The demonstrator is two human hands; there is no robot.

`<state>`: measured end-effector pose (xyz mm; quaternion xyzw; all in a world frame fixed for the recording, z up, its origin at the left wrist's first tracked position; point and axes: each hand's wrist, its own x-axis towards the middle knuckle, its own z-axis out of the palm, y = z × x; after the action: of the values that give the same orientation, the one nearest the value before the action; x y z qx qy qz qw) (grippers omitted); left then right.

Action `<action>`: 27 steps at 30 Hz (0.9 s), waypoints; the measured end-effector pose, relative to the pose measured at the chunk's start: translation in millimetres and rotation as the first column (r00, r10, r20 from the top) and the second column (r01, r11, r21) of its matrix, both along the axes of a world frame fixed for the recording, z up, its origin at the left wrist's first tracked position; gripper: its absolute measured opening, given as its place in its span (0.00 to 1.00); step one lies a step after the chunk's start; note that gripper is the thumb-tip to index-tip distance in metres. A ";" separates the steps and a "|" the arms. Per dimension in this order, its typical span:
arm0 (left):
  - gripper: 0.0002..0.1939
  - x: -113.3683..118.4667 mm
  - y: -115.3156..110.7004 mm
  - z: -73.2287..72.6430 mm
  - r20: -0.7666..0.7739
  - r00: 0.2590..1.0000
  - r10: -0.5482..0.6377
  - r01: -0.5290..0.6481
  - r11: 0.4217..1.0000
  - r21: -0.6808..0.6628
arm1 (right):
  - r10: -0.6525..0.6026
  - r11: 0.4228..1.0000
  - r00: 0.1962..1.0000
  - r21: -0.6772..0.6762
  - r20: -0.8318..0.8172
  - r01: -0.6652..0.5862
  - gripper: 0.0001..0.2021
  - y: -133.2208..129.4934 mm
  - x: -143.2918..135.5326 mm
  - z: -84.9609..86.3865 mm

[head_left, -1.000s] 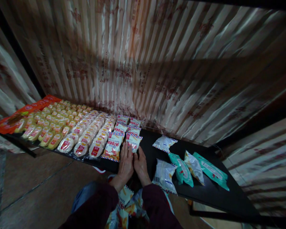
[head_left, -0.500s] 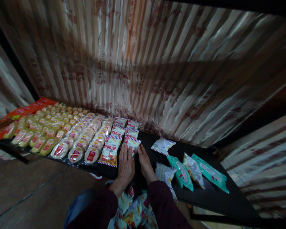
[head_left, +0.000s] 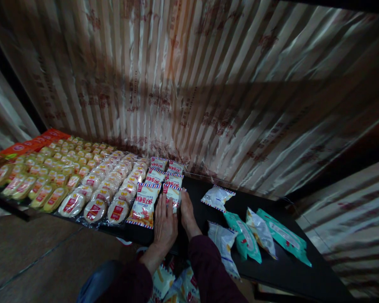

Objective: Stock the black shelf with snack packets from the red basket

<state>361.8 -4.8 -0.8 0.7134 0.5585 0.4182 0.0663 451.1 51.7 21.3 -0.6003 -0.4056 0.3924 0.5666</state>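
A small snack bag (head_left: 172, 197) with a striped edge and red lettering lies on the black shelf. My left hand (head_left: 165, 223) rests on its lower front, fingers stretched out flat. Along the bag's right edge stands my right hand (head_left: 188, 213), turned side-on with its fingers extended and touching the bag. Next to my left hand is a matching snack bag (head_left: 143, 204), front of its column. Behind, more matching bags (head_left: 157, 174) lie overlapped in two columns against the back.
Rows of wrapped round cakes (head_left: 95, 209) and yellow packs (head_left: 44, 195) fill the left, beside an orange package (head_left: 28, 145). To the right on the black shelf (head_left: 290, 277) lie silvery bags (head_left: 222, 244) and green wipes packs (head_left: 286, 235). More snack bags (head_left: 177, 286) are below my arms.
My right hand has come in closer against the bag's right side, and my left hand stays flat on its front. The view has shifted slightly.
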 end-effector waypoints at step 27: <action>0.31 0.3 2.4 10.3 -0.095 0.995 0.014 -0.011 0.999 0.032 | -0.131 0.991 0.985 -0.055 -0.113 0.125 0.37 52.2 30.1 -6.0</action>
<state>362.2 -2.4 9.5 0.7299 0.5589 0.3927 0.0256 481.2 103.9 15.3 -0.6144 -0.3230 0.3991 0.5991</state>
